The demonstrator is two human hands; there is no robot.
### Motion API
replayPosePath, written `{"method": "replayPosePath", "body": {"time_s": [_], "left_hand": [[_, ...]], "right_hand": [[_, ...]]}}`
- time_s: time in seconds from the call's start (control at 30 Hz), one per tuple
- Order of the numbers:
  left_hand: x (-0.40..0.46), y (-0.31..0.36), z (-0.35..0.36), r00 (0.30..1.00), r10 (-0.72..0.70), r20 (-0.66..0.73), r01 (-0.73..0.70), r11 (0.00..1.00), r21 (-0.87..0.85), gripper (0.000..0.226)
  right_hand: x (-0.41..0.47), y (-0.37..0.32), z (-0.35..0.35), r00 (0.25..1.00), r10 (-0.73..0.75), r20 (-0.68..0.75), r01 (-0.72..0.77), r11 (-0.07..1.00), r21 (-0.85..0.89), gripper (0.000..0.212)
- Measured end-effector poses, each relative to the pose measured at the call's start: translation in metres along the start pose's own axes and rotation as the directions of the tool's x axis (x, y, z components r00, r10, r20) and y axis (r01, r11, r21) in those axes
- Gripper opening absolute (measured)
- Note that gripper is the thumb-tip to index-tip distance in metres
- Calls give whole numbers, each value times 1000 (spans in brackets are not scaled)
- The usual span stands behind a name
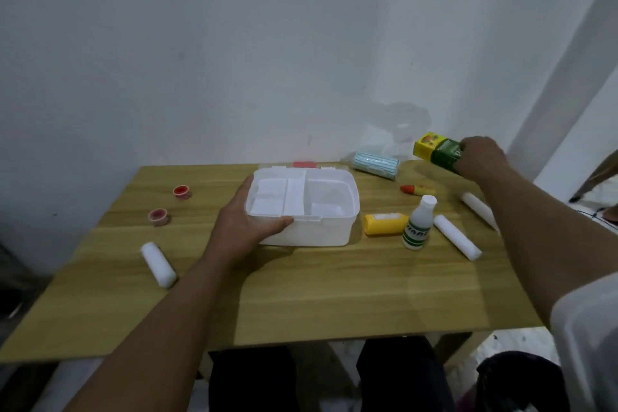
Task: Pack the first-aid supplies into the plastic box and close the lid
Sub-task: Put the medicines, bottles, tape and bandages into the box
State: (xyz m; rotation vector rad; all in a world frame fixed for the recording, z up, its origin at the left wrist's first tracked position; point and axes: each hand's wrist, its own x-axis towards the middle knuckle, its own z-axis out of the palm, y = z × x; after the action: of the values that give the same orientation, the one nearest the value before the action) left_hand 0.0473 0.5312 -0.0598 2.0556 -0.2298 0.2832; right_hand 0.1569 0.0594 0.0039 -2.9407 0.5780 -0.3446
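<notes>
An open white plastic box (329, 232) with an inner divided tray sits mid-table, its lid (302, 165) lying back behind it. My left hand (245, 222) grips the box's left front corner. Raised over the table's far right corner, my right hand (481, 157) holds a green and yellow carton (434, 149). Loose on the table lie a yellow bottle (384, 223) on its side, an upright white bottle (418, 227), white gauze rolls (456, 241) (158, 264) (478, 209), a blue mask pack (376, 164), a red-tipped tube (416, 190) and two red tape rolls (182, 191) (158, 216).
The wooden table (301, 294) stands against a white wall (234, 43). My legs in dark trousers show under its front edge. A dark object (515, 378) lies on the floor at the lower right.
</notes>
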Motion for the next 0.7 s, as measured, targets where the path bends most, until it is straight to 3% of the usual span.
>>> {"method": "replayPosePath", "body": {"time_s": [0.17, 0.3, 0.43, 0.53, 0.7], "left_hand": [[1, 0, 1, 1000, -15, -3, 15, 1000, -14, 90], [0, -1, 1, 1000, -6, -7, 6, 1000, -17, 88], [3, -7, 0, 1000, -29, -5, 29, 1000, -13, 98], [5, -11, 0, 997, -71, 1, 71, 997, -3, 115], [5, -12, 1, 997, -80, 15, 80, 997, 7, 120]], "right_hand": [[-20, -66, -81, 977, -215, 1, 212, 966, 145, 53], [-57, -129, -106, 891, -409, 196, 363, 902, 233, 59], [-92, -180, -92, 778, -487, 398, 524, 852, 19, 57], [-109, -200, -77, 763, -519, 384, 603, 786, -136, 52], [-121, -212, -54, 774, -543, 326, 609, 780, -144, 46]]}}
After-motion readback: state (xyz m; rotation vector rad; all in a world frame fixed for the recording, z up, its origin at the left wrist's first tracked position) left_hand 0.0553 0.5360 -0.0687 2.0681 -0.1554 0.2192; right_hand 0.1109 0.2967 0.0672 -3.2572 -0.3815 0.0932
